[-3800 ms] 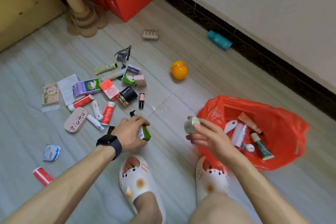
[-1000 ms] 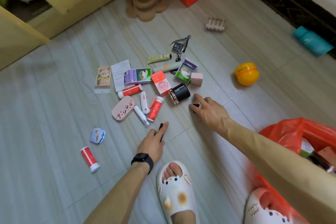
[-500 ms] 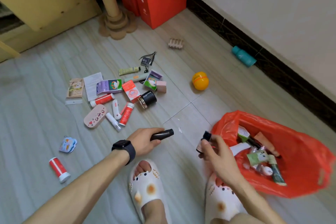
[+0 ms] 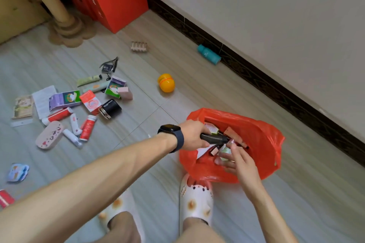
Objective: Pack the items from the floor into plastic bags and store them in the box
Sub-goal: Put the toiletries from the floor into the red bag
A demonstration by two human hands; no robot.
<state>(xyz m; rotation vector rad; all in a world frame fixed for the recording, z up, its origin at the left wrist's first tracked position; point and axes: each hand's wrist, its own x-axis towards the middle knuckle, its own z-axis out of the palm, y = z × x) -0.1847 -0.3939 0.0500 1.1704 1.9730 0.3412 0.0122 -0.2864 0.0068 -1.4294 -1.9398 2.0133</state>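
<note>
The tube [image 4: 214, 137] hangs right over the bag [image 4: 262, 144] mouth, long axis running across the opening, far end already past the rim. The left hand [image 4: 192, 134] grips its near end, fingers wrapped round it, forearm stretched in from the bag's left. The right hand [image 4: 237, 161] sits at the bag's near rim, fingers curled among small bottles inside, though I can't tell if it grips one. The pile [image 4: 89, 101] waits well left of the bag.
</note>
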